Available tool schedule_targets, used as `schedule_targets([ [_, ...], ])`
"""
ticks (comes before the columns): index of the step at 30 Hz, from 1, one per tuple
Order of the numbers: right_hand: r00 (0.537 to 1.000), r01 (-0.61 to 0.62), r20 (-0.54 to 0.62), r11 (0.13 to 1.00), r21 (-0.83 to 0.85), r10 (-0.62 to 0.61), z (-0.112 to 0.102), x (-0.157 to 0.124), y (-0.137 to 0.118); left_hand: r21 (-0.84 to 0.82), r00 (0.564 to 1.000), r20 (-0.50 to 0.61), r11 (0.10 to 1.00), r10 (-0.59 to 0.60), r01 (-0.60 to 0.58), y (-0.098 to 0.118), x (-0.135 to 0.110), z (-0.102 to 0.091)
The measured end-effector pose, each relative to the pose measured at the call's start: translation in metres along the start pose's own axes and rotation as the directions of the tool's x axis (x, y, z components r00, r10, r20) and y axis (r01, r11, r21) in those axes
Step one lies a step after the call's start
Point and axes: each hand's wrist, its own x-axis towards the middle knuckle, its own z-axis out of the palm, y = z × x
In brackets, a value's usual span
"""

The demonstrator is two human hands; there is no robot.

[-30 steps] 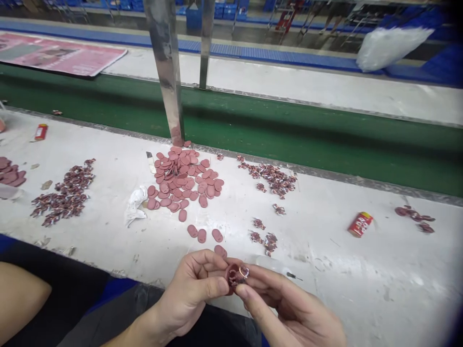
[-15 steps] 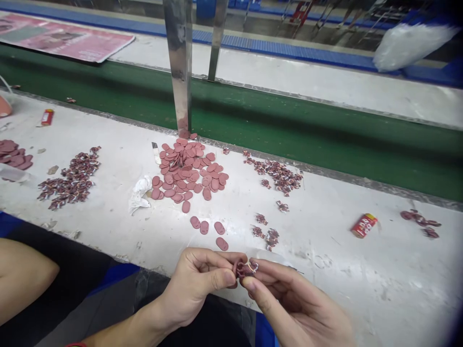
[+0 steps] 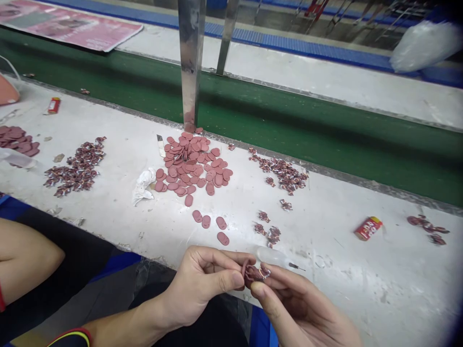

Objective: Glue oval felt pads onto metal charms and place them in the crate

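Far left on the bench (image 3: 108,212): small red tube (image 3: 53,105) nr the back edge, a low stack of ovals (image 3: 18,140) at the frame edge & a clear bottle (image 3: 16,159) lying just in front of them. Next over, a heap of tiny dark-red bits (image 3: 75,166) w/ coppery glints. White rag (image 3: 144,185) sits crumpled just left of the big pile of oval pieces (image 3: 193,166), which spreads out from the foot of a metal post (image 3: 191,62). Four loose ovals (image 3: 211,225) lie on the pile's near side, apart from it.

Low centre: left hand (image 3: 202,284) is curled nearly closed, thumb & forefinger pinching a small dark-red piece (image 3: 253,273) w/ a coppery bit on it. Right hand (image 3: 304,308) meets it from the other side, thumb & fingers closed on the same piece. The piece is btwn the two hands, up off the bench, over its near edge & nearer than the loose ovals. Just behind the fingers a clear squeeze bottle (image 3: 273,255) lies on its side, thin dark tip pointing right.

Further right: a few scattered bits (image 3: 268,231), then a second heap (image 3: 284,173) nr the back edge. Red-labelled tube (image 3: 368,228) lies on its side, well apart from the hands. A few dark-red pieces (image 3: 428,225) sit at the far right. Green belt (image 3: 325,140) runs behind the bench across the full width.
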Motion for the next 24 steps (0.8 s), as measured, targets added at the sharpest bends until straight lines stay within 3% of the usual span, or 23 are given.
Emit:
schedule_targets([
  [7, 0.999, 0.03, -0.018, 0.997, 0.067, -0.029, -0.001, -0.007, 0.006, -0.002, 1.0, 0.009, 1.0, 0.019, -0.019, 0.0, -0.005, 0.002],
  [14, 0.996, -0.071, -0.045, 0.979, 0.193, 0.082, 0.002, -0.01, 0.012, 0.032, 0.999, 0.009, 0.999, 0.036, -0.037, -0.006, -0.012, 0.006],
  [16, 0.993, -0.093, -0.054, 0.966, 0.241, 0.109, 0.002, -0.013, 0.017, 0.107, 0.998, 0.008, 0.992, 0.064, -0.065, -0.004, -0.016, 0.001],
  [18, 0.986, -0.127, -0.071, 0.952, 0.278, 0.153, -0.003, -0.019, 0.024, 0.284, 0.992, -0.006, 0.951, 0.129, -0.122, 0.002, -0.017, -0.013],
  [20, 0.971, -0.167, -0.114, 0.94, 0.298, 0.208, -0.013, -0.027, 0.032, 0.577, 0.968, -0.035, 0.796, 0.248, -0.183, 0.012, -0.013, -0.034],
  [21, 0.962, -0.19, -0.136, 0.935, 0.298, 0.238, -0.02, -0.032, 0.038, 0.732, 0.942, -0.044, 0.652, 0.333, -0.197, 0.018, -0.01, -0.045],
  [23, 0.935, -0.236, -0.194, 0.93, 0.28, 0.296, -0.037, -0.042, 0.051, 0.949, 0.899, 0.008, 0.279, 0.437, -0.144, 0.029, 0.0, -0.066],
  [24, 0.916, -0.265, -0.23, 0.926, 0.27, 0.329, -0.047, -0.048, 0.059, 0.978, 0.895, 0.034, 0.172, 0.445, -0.122, 0.033, 0.007, -0.074],
])
